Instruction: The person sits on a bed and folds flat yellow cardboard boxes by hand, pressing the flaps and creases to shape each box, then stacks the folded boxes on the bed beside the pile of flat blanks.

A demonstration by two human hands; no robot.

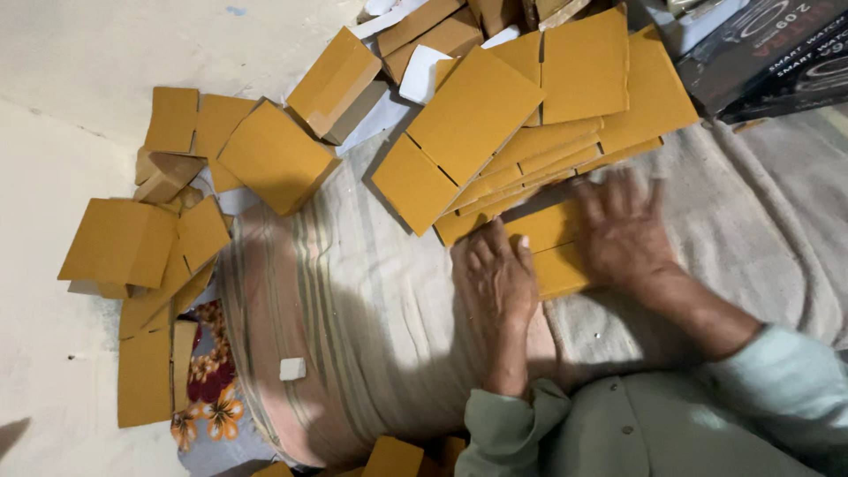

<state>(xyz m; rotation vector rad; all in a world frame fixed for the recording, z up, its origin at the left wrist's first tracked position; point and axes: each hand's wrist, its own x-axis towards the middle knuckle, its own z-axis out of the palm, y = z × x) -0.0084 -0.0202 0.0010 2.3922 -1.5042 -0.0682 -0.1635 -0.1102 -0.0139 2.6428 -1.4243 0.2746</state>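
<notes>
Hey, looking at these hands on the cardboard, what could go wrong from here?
The left hand and right hand press on a flat cardboard piece at the foot of a fanned stack. The stack already leans in a loose slope, so a tug might spread it further. The striped cloth beneath is wrinkled and could bunch under the piece. Bare fingers sliding along cardboard edges may get nicked.

Pale green buttoned shirt with long sleeves [508, 424], bare hands.
</notes>
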